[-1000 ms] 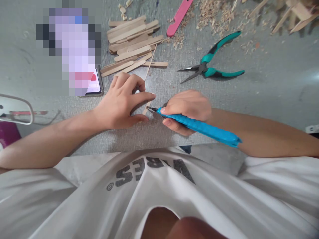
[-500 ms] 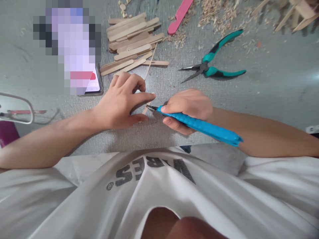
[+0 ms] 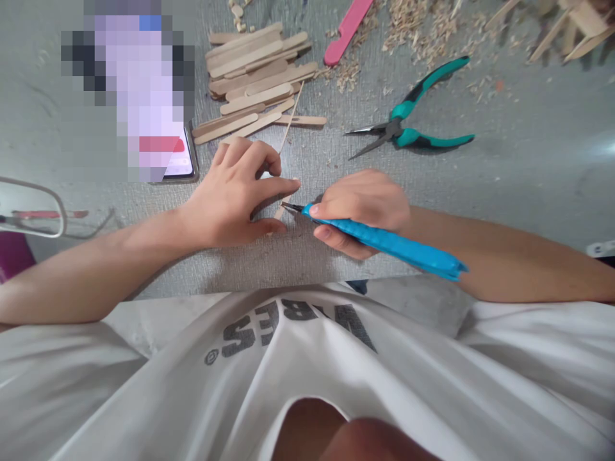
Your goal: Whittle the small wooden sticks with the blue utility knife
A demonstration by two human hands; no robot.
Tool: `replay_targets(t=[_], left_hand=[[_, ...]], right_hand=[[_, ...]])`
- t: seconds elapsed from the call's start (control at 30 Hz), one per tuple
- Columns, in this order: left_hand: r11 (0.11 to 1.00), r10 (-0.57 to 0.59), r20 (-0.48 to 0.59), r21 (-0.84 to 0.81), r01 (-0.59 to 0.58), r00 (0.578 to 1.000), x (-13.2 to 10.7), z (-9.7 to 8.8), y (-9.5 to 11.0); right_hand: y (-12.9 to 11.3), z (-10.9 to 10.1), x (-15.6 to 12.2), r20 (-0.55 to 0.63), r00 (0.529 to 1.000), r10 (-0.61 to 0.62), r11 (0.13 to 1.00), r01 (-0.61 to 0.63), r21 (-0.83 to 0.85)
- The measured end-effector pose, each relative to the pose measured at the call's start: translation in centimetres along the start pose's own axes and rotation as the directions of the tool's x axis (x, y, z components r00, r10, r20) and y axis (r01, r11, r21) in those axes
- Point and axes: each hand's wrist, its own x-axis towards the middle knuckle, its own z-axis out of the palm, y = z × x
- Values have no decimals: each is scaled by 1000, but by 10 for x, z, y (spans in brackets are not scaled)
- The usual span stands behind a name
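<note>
My right hand is closed round a blue utility knife, its end pointing back toward my forearm. The knife's dark blade tip touches a small wooden craft stick piece on the table. My left hand pins that piece between thumb and index finger, the other fingers curled above it; part of the piece is hidden under the hand. A thin wooden sliver leans from beside the left fingers toward the pile of craft sticks.
Teal-handled long-nose pliers lie spread beyond my right hand. Behind are a pink flat handle, wood shavings and a wooden stick structure. A phone, partly blurred out, lies at left. The grey table's edge runs near my shirt.
</note>
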Motion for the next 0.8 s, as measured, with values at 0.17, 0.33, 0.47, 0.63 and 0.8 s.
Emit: replay_targets(t=[0.17, 0.33, 0.47, 0.63, 0.8], left_hand=[[1000, -7, -10, -7, 7, 1000, -1, -1, 0], [999, 10, -40, -31, -11, 999, 0, -1, 1], [999, 22, -62, -31, -24, 998, 0, 1, 2], [999, 5, -43, -36, -7, 999, 1, 0, 3], [998, -29, -16, -52, 28, 999, 0, -3, 4]], right_hand=[[-6, -5, 8, 51, 998, 36, 999, -37, 20], [-10, -11, 21, 160, 987, 35, 999, -36, 3], [-9, -15, 30, 276, 958, 82, 993, -101, 57], [-7, -13, 30, 221, 973, 65, 990, -90, 106], [0, -5, 14, 114, 994, 5, 997, -13, 70]])
